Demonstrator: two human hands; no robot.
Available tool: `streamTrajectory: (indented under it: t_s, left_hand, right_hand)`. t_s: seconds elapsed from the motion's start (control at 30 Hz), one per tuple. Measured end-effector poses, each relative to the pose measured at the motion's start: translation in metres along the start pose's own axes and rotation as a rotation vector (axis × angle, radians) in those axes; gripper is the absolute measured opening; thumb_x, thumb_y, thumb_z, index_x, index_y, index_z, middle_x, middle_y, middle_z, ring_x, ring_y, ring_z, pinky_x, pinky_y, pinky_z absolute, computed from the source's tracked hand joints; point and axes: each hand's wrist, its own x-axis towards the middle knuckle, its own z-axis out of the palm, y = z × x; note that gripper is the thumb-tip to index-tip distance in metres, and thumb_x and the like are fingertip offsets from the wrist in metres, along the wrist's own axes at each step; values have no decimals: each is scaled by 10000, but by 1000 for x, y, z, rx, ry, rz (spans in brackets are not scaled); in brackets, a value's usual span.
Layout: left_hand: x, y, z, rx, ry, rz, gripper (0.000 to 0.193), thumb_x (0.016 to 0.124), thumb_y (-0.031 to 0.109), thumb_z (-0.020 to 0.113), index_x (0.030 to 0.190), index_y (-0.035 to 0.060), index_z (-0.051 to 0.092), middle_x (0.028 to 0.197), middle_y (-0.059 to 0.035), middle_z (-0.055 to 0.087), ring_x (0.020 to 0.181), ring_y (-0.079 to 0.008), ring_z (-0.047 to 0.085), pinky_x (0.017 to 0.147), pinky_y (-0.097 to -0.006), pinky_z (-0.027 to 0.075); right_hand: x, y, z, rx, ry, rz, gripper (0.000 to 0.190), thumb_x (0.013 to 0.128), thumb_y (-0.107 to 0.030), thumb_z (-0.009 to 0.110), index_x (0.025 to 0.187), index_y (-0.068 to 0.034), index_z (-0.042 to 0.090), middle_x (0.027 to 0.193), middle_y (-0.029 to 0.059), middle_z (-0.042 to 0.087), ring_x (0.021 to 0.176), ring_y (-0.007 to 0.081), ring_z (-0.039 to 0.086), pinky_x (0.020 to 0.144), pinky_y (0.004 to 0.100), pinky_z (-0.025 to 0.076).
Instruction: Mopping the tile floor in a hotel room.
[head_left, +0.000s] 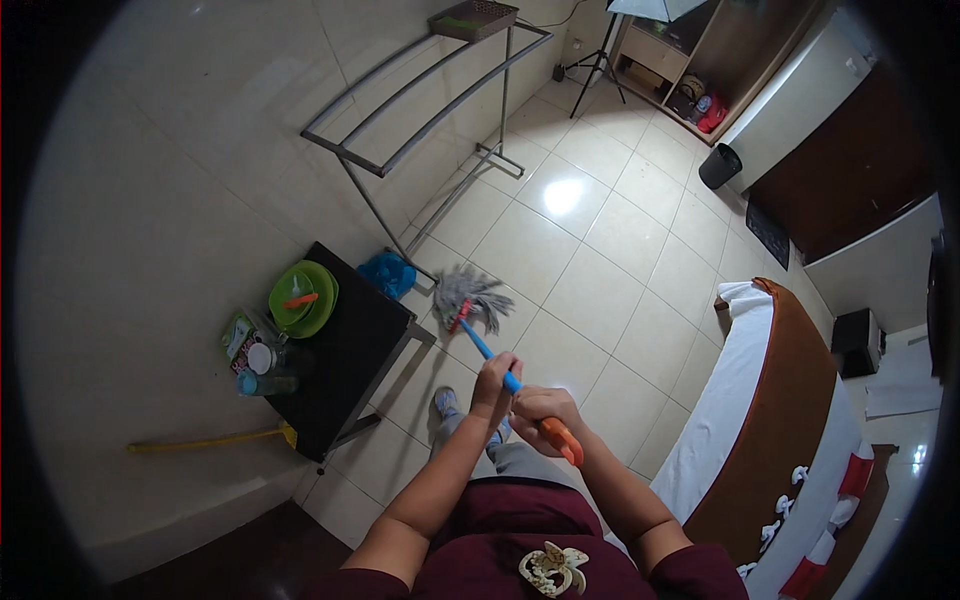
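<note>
Both of my hands grip a string mop by its blue handle (478, 342). My left hand (495, 381) is wrapped around the lower part of the shaft. Closer to my body, my right hand (546, 412) closes around the upper part, just below the orange grip end (562, 441). The grey mop head (471, 294), joined by a red connector (460, 315), rests on the pale floor tiles (564, 259). Its strands fan out to the right beside the foot of a metal rack (425, 274).
A black table (360, 360) at left holds green bowls (304, 298) and jars (268, 381). A blue plastic bag (388, 274) lies by its far end. A yellow-handled tool (210, 440) leans nearby. The bed (765, 420) stands at right; a black bin (720, 166) is farther off.
</note>
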Motion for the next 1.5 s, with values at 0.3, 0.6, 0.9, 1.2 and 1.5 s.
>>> streamTrajectory:
  t_s: [0.3, 0.6, 0.9, 1.2, 1.5]
  left_hand:
    - [-17, 14, 6, -78, -191, 130, 108, 801, 107, 606, 772, 23, 545, 733, -172, 566, 708, -342, 548, 637, -388, 433]
    - [-63, -4, -38, -226, -369, 41, 110, 834, 104, 605, 817, 16, 540, 713, -112, 532, 643, -200, 508, 596, -325, 420]
    - [-85, -46, -84, -66, -124, 124, 93, 798, 82, 606, 777, 17, 543, 676, -147, 559, 627, -296, 555, 587, -369, 453]
    - [-130, -34, -78, -269, -644, 200, 119, 806, 100, 619, 771, 11, 548, 669, -153, 561, 625, -311, 556, 574, -369, 438]
    - [-161, -42, -93, -251, -552, 183, 98, 812, 88, 609, 796, 36, 527, 673, -145, 549, 624, -301, 542, 565, -366, 430]
  right_hand:
    - [-21, -34, 9, -175, 77, 149, 187, 693, 33, 620, 604, -39, 471, 551, 85, 454, 506, 232, 474, 480, 311, 378]
    - [-9, -46, 99, -282, 130, 144, 221, 697, -84, 691, 602, -73, 491, 583, 79, 527, 565, 260, 533, 520, 342, 401]
    - [-37, -40, 151, -187, 195, 114, 185, 676, 54, 595, 600, -30, 449, 568, 79, 448, 495, 237, 453, 480, 316, 364]
    - [-87, -77, 199, -287, 519, 238, 173, 747, 41, 547, 601, 2, 463, 584, 96, 483, 501, 201, 471, 505, 289, 385]
    - [-71, -85, 229, -379, 430, 165, 210, 682, 12, 635, 599, -35, 447, 544, 81, 443, 471, 231, 446, 467, 307, 363]
